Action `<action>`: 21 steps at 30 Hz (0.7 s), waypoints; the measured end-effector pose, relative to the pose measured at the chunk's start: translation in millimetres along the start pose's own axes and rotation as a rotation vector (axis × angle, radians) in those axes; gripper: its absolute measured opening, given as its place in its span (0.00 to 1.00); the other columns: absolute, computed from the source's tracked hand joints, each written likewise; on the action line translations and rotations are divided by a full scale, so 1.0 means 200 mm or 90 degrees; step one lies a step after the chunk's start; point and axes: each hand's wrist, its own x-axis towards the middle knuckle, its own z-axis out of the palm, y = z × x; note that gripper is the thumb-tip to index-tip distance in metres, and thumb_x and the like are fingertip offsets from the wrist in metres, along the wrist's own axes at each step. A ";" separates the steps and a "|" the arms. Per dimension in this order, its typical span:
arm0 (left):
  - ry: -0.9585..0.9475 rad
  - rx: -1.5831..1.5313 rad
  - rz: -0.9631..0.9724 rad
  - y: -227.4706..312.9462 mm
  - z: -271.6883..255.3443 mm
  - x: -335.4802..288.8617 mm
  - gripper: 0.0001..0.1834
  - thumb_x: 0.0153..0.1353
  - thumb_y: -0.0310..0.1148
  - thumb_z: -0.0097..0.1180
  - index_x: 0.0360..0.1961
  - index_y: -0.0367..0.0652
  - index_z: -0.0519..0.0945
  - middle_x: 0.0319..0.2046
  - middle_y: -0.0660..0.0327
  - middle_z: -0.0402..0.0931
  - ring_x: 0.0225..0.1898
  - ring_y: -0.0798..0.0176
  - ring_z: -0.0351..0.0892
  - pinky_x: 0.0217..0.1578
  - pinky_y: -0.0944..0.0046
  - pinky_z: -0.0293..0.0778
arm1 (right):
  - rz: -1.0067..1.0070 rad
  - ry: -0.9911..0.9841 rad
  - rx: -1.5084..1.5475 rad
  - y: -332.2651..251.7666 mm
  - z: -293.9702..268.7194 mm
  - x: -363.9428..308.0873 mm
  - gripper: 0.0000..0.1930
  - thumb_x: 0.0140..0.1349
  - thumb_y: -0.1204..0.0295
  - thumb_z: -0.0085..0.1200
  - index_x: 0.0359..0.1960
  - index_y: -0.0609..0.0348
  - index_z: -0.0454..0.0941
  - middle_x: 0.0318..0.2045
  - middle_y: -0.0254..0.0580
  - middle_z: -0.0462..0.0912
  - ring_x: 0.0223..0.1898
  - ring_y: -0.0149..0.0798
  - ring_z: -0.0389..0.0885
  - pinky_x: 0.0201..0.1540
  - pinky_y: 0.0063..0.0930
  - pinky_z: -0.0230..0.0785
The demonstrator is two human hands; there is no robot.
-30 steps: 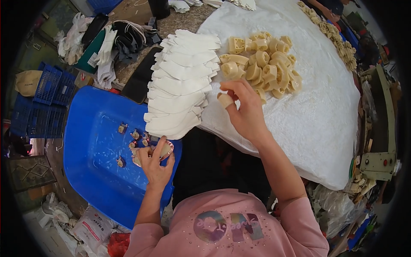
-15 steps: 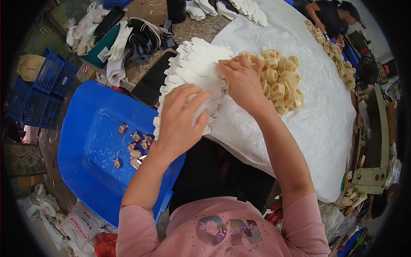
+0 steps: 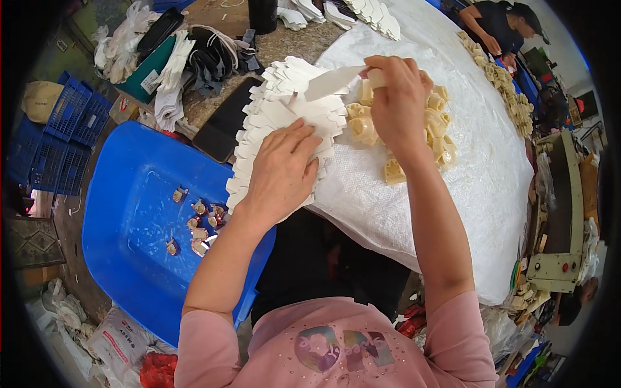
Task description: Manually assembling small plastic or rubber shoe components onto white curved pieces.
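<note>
My right hand (image 3: pixel 402 107) is raised over the table, fingers pinched on one end of a white flat strip (image 3: pixel 333 83) that points left above the pile. A beige ring-shaped piece shows beside its fingertips; I cannot tell whether it is held. My left hand (image 3: pixel 281 171) lies with fingers stretched out on the spread pile of white flat strips (image 3: pixel 255 139), holding nothing visible. Right of that pile sits a heap of beige plastic ring-shaped pieces (image 3: pixel 443 139), partly hidden behind my right hand.
A blue tub (image 3: pixel 139 258) at the left holds several small parts with reddish edges. White sheeting (image 3: pixel 479 226) covers the table. A black flat object (image 3: pixel 223 126) lies beside the pile. A co-worker (image 3: pixel 495 29) is at the far right, near more beige pieces (image 3: pixel 498 81).
My right hand has lifted off the pile and moved right, now with a white strip in it. My left hand has settled flat on the pile. Some beige pieces have shifted or spread.
</note>
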 end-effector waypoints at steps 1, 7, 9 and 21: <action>-0.019 -0.002 -0.016 0.01 -0.02 0.00 0.19 0.50 0.27 0.55 0.46 0.38 0.75 0.52 0.49 0.71 0.57 0.47 0.66 0.56 0.53 0.61 | -0.022 0.002 -0.008 -0.02 -0.06 -0.01 0.17 0.44 0.85 0.48 0.36 0.52 0.75 0.31 0.35 0.76 0.42 0.40 0.71 0.51 0.40 0.51; -0.053 -0.484 -0.091 0.21 0.01 -0.08 0.25 0.64 0.41 0.44 0.56 0.34 0.68 0.49 0.49 0.72 0.52 0.52 0.70 0.51 0.58 0.64 | -0.083 0.013 0.008 -0.12 -0.29 -0.30 0.15 0.40 0.82 0.52 0.33 0.52 0.76 0.33 0.35 0.75 0.39 0.42 0.70 0.46 0.38 0.55; 0.032 -0.909 -0.252 0.33 0.03 -0.07 0.25 0.68 0.41 0.37 0.56 0.30 0.66 0.41 0.55 0.75 0.39 0.65 0.75 0.39 0.66 0.69 | -0.124 -0.031 0.032 -0.16 -0.33 -0.41 0.13 0.40 0.80 0.53 0.32 0.53 0.76 0.34 0.33 0.75 0.38 0.42 0.70 0.44 0.38 0.57; 0.094 -1.050 -0.468 0.40 0.14 -0.15 0.21 0.68 0.30 0.34 0.60 0.32 0.60 0.26 0.60 0.70 0.23 0.69 0.67 0.22 0.71 0.60 | 0.108 -0.181 0.029 0.11 -0.25 -0.71 0.26 0.39 0.87 0.49 0.45 0.58 0.75 0.49 0.41 0.72 0.47 0.48 0.69 0.51 0.37 0.64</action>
